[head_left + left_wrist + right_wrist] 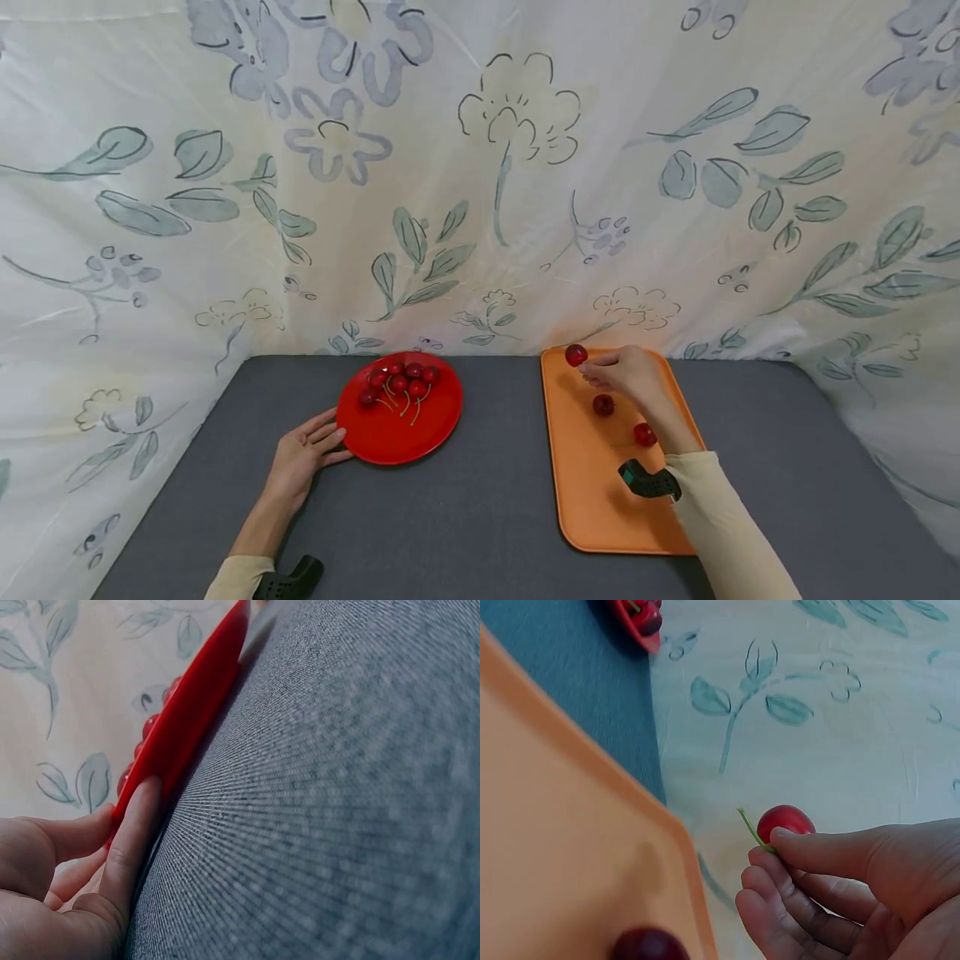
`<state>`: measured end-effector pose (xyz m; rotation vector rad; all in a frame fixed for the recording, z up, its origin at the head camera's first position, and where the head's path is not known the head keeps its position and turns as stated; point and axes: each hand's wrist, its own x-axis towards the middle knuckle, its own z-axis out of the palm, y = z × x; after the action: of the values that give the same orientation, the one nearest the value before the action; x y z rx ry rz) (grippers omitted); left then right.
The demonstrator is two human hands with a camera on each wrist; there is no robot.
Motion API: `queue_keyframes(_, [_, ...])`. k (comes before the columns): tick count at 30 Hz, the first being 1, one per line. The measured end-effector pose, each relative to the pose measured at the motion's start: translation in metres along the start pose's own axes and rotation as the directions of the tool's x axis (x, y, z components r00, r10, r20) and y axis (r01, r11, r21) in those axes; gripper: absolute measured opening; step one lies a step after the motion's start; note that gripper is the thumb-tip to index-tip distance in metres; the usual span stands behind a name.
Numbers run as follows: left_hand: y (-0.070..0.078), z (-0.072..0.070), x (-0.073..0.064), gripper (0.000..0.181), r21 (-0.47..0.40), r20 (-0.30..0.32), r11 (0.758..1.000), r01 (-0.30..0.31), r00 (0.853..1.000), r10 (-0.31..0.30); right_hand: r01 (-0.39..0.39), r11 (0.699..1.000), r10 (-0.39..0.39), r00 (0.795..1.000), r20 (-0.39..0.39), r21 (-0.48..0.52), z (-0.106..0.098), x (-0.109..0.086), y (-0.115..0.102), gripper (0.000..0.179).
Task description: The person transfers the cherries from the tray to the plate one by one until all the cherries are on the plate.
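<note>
My right hand (618, 371) pinches a red cherry (576, 355) between thumb and fingers above the far end of the orange tray (592, 521). A green stem sticks out beside the thumb in the right wrist view, where the cherry (786, 822) shows clearly. Two more cherries lie on the tray, one dark red cherry (603, 405) and one brighter cherry (645, 434) beside the forearm. On the left, my left hand (300, 454) grips the near-left rim of a red plate (397, 437), thumb and fingers on either side of it. Several stemmed cherries (399, 384) are grouped on the plate's far half.
A dark grey cloth-covered table (480, 500) lies under the plate and tray. Behind it hangs a pale floral curtain (420, 167), meeting the table's far edge close to both. Black wrist devices (648, 481) sit on both forearms.
</note>
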<state>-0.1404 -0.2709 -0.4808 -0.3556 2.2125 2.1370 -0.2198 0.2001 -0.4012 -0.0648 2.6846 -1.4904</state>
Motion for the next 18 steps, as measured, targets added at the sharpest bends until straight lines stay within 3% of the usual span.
queue_keyframes(5, [0.001,0.000,-0.001,0.058,-0.011,0.008,1.000,0.002,1.000,-0.002,-0.001,1.000,0.001,1.000,0.010,-0.007,0.016,0.003,-0.014,0.029])
queue_keyframes(13, [-0.002,0.003,-0.004,0.058,-0.008,-0.006,1.000,0.003,1.000,-0.003,0.093,0.995,-0.094,0.995,0.019,0.027,0.045,0.006,-0.027,0.024])
queue_keyframes(18, [-0.002,0.003,-0.008,0.057,-0.010,-0.013,1.000,0.006,1.000,-0.006,0.112,0.990,-0.117,0.991,0.062,0.085,0.066,0.003,-0.042,0.020])
